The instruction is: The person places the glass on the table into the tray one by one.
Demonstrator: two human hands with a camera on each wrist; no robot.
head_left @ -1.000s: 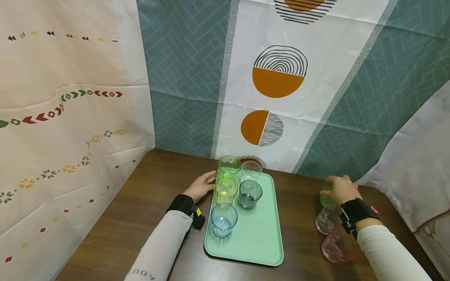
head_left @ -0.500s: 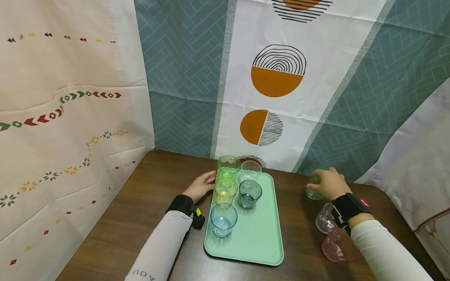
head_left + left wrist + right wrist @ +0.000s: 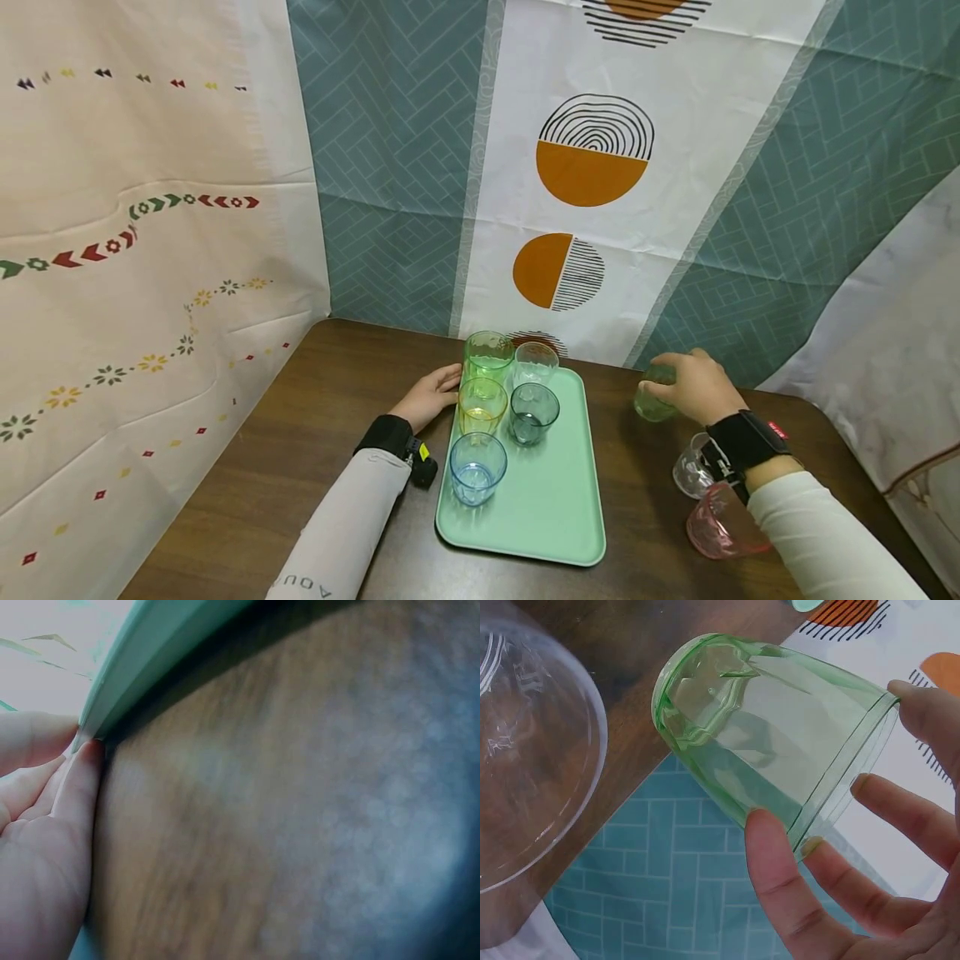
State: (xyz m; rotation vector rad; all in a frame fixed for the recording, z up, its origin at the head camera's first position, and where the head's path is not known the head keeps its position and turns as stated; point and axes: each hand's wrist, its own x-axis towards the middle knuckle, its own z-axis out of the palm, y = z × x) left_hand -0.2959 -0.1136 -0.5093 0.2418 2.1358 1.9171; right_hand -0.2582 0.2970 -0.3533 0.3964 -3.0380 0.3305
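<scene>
My right hand (image 3: 697,388) holds a light green glass (image 3: 772,727) by its rim, thumb on one side and fingertips on the other. In the head view the glass is right of the tray, partly hidden behind the fingers. My left hand (image 3: 429,398) pinches the left edge of the mint green tray (image 3: 161,656) between thumb and finger. On the tray's left stand a green glass (image 3: 489,358), a yellow glass (image 3: 482,408) and a blue glass (image 3: 477,471). Beside them are a clear glass (image 3: 536,363) and a grey glass (image 3: 533,415).
Below my right wrist a clear glass (image 3: 690,471) and a pink glass (image 3: 716,529) stand on the brown table (image 3: 330,383), partly covered by the arm. Patterned cloth (image 3: 390,167) hangs along the table's back edge and left side.
My right hand has carried the light green glass leftward from the table's right end toward the tray. My left hand and the glasses on the tray have stayed in place.
</scene>
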